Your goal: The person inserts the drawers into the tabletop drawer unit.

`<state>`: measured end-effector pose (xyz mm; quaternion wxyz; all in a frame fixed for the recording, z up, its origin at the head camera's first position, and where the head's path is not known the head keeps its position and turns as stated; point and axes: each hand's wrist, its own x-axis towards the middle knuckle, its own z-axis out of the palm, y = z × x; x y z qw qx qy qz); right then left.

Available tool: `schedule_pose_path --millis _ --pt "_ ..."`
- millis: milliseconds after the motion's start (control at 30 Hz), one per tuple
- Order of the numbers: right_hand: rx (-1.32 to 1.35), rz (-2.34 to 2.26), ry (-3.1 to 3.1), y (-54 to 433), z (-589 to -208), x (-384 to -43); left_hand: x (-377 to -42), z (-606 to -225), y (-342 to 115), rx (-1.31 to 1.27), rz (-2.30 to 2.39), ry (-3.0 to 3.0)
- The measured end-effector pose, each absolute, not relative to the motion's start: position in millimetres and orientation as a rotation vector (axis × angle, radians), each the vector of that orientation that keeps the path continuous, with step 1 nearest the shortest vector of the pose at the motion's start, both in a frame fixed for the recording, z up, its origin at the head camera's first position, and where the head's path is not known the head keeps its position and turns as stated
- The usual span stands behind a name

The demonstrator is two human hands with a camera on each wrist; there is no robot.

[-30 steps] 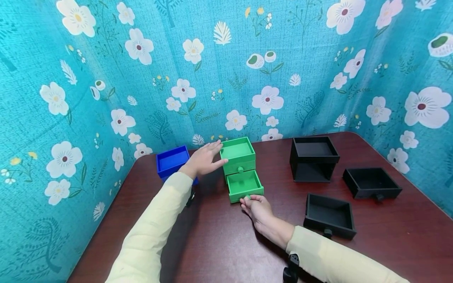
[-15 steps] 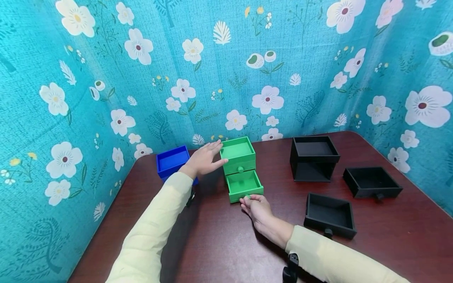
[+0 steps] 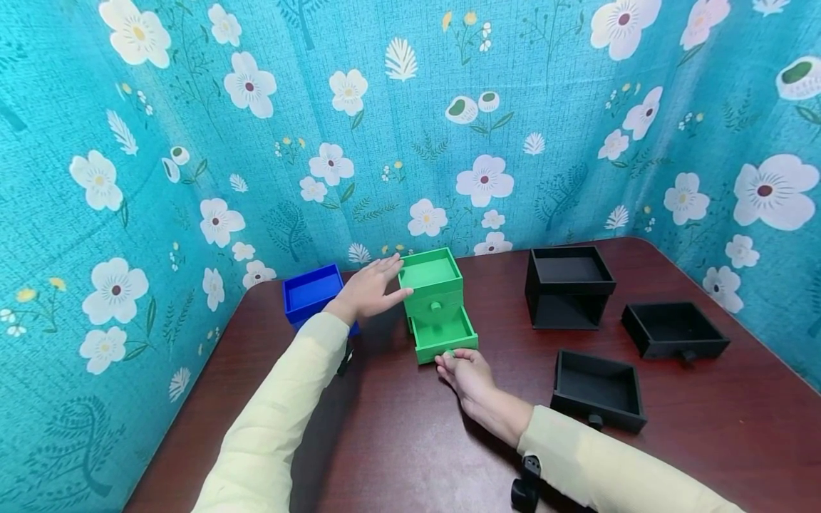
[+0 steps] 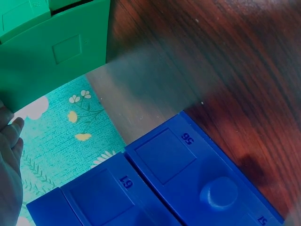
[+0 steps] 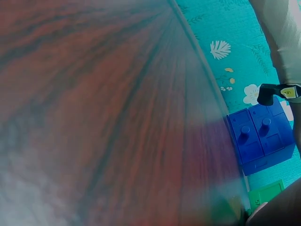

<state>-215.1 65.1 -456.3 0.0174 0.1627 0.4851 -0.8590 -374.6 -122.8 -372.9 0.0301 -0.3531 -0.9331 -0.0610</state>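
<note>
A small green two-drawer cabinet stands at the back middle of the table. Its lower drawer is pulled out and has nothing in it; the upper drawer sits closed. My right hand pinches the lower drawer's round knob between thumb and fingers. Held nearly straight, the fingers of my left hand lie against the cabinet's upper left side, thumb pointing toward its front. In the left wrist view the cabinet's green side wall shows, with fingertips at its edge. The right wrist view shows little of the right hand.
A blue drawer unit stands left, partly behind my left forearm. To the right are a black cabinet frame and two loose black drawers, one nearer and one farther right. A flowered curtain hangs behind the table.
The lower drawer's front and my right hand have shifted slightly upward in the head view. The dark gap under the upper drawer no longer shows. My left hand stays put.
</note>
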Motion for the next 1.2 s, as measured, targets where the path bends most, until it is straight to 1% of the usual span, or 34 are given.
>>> schedule_pose_path --millis 567,1200 --pt "0.517 -2.651 1.536 59 -459 -235 -376 -374 -125 -1.106 -0.210 -2.843" --pt "0.604 -2.657 1.546 54 -460 -263 -376 -373 -124 -1.101 -0.220 -2.851"
